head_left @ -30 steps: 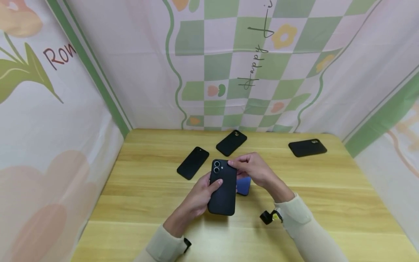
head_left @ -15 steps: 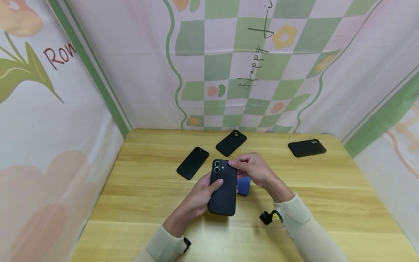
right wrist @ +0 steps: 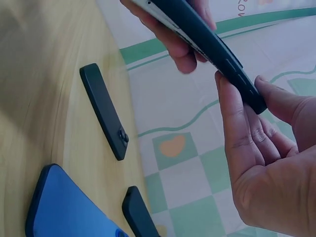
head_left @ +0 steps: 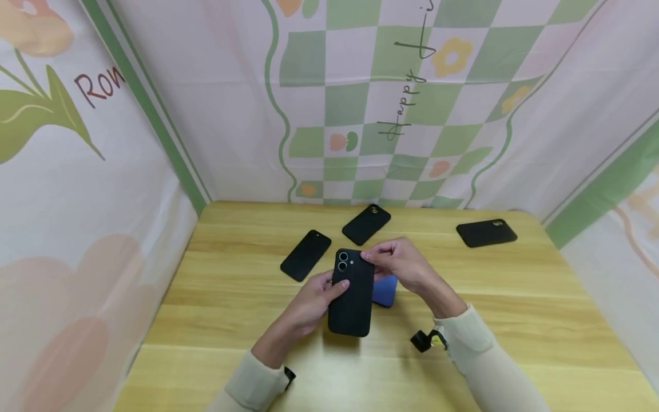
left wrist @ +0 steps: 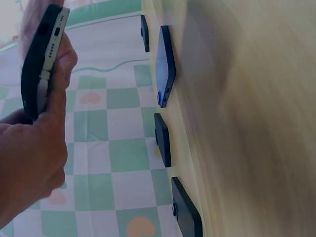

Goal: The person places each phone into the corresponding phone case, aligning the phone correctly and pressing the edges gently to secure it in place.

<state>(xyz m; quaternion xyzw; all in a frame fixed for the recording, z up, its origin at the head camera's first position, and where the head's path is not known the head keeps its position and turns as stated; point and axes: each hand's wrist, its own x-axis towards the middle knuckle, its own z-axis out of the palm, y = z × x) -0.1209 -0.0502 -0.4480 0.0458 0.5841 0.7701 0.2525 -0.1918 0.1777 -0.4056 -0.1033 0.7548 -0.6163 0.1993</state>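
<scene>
In the head view I hold a smartphone in a black case (head_left: 352, 303) over the table, its back and two ringed lenses facing up. My left hand (head_left: 311, 300) grips its left side, thumb lying across the back. The thumb and fingers of my right hand (head_left: 404, 264) pinch the top right corner. From the left wrist, the phone's pale bottom edge (left wrist: 53, 42) with its charging port shows beside the black case. The right wrist view shows my right hand (right wrist: 271, 168) pinching the corner, with a pale strip of the phone's side exposed further along.
A blue phone (head_left: 385, 290) lies on the wooden table (head_left: 231, 320), partly hidden behind the held one. Black phones or cases lie further back: one at left (head_left: 306, 256), one at the back middle (head_left: 366, 225), one at right (head_left: 486, 233). Patterned cloth (head_left: 237, 143) rises behind the table.
The head view has shifted slightly. Both hands keep the same grip on the cased phone, which stays in nearly the same place.
</scene>
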